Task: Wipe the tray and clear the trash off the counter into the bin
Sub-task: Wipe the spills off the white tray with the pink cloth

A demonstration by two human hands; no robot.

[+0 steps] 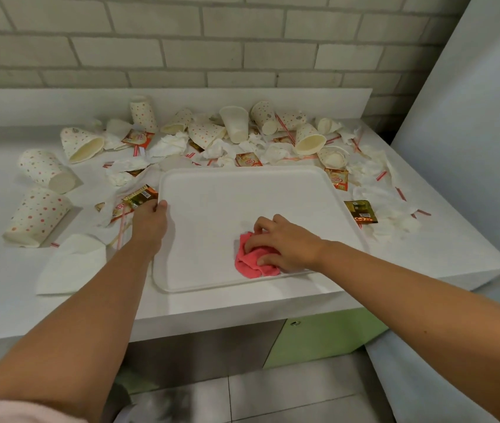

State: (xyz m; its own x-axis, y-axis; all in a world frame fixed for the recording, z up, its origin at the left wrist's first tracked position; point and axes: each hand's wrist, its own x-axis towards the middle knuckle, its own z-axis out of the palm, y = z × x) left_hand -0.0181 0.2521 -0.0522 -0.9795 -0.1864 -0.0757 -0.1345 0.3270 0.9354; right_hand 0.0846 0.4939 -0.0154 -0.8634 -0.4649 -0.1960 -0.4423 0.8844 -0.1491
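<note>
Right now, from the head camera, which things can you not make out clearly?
Bin: none clearly seen in the head view; the shape at the bottom edge is blurred.
Tray under the cloth: covered by cloth and right hand.
Left hand, ends of its fingers: hidden behind the hand itself.
Sachet print: too small.
</note>
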